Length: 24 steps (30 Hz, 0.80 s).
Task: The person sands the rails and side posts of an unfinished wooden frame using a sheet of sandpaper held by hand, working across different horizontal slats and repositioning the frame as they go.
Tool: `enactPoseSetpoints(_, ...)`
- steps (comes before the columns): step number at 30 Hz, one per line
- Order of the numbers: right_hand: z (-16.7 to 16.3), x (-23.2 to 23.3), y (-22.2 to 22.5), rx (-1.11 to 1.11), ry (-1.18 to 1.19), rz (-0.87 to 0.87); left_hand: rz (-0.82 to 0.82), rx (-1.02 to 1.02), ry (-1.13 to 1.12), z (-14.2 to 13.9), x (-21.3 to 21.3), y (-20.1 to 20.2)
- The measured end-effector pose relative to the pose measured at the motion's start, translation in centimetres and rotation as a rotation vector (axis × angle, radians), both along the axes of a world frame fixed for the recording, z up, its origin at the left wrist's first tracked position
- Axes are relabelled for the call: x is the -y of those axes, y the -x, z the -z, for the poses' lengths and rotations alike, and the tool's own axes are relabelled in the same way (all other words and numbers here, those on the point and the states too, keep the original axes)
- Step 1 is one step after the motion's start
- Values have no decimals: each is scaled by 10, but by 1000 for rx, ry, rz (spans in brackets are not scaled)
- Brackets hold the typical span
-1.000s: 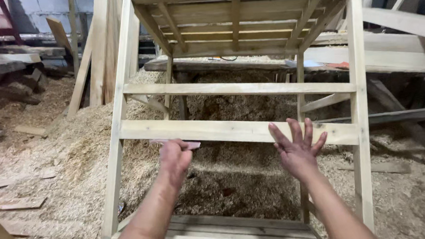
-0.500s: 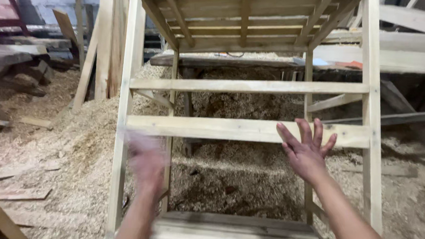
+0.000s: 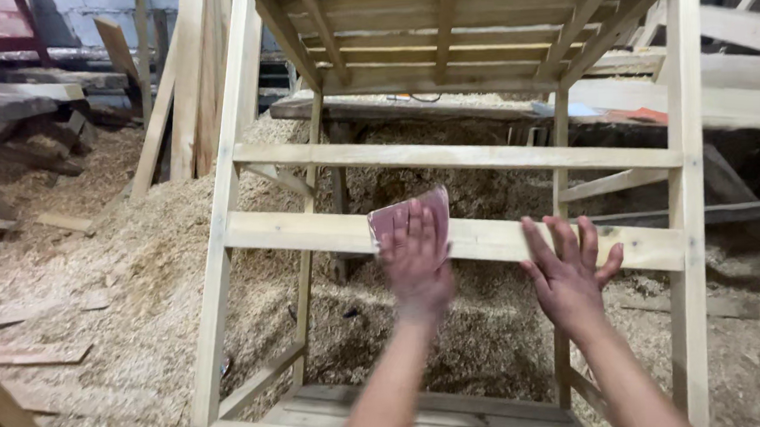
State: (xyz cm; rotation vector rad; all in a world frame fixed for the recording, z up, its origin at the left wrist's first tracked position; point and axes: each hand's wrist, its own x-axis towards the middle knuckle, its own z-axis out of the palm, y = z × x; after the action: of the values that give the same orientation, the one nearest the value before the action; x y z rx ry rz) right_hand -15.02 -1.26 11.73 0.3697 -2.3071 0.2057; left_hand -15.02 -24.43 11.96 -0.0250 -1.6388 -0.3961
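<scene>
While the head view looks down at a bare wooden frame (image 3: 451,227) standing in sawdust (image 3: 120,282), the left hand (image 3: 416,260) presses a reddish sandpaper sheet (image 3: 408,213) flat against the frame's lower front rail (image 3: 311,233), fingers extended and close together on the sheet. The sheet lies directly under and just above those fingers, near the rail's middle; the rail's long axis runs left to right. The right hand (image 3: 568,272) rests on the same rail, to the right of the sheet, fingers spread apart and holding nothing. The left hand is nearer the sheet. Motion blur softens the left hand, and it covers the sheet's lower edge.
</scene>
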Motion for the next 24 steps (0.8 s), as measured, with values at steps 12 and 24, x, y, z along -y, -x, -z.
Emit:
enactPoseSetpoints(12, -25, 16, -6, 227, -108, 289, -224, -144, -54, -19, 58, -28)
enactPoseSetpoints(24, -41, 48, -9, -80, -137, 105, -525, 156, -240, 26, 161, 30)
